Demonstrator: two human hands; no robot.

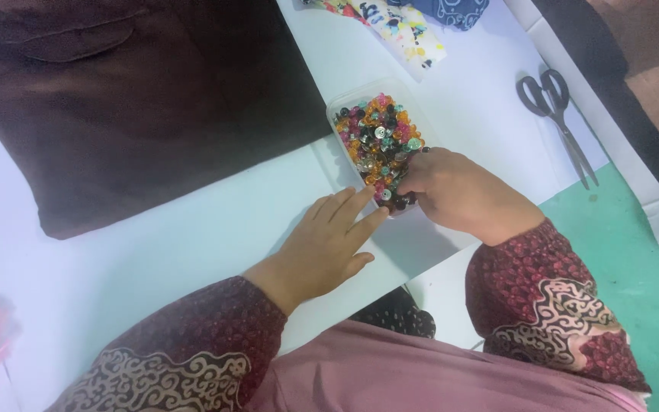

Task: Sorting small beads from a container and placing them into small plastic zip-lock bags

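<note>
Scanning left to right, I noted the brown garment (139, 107) spread flat on the worktop (154, 259). My left hand (322, 248) lay released, steadying the button tray (379, 141); my right hand (459, 191) pinched buttons at its near end. Scissors (558, 118) lay well apart.

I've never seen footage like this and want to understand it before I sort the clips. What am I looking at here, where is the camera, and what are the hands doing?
This is one picture from a camera worn on a person's head, looking down at their own two bare hands over a white table. The right hand reaches its fingertips into a clear plastic box filled with colourful buttons; what it pinches, if anything, cannot be seen. The left hand lies flat on the table, fingertips at the box's near end. A dark brown garment lies to the left, grey scissors to the right, and patterned fabric scraps at the far edge.
</note>
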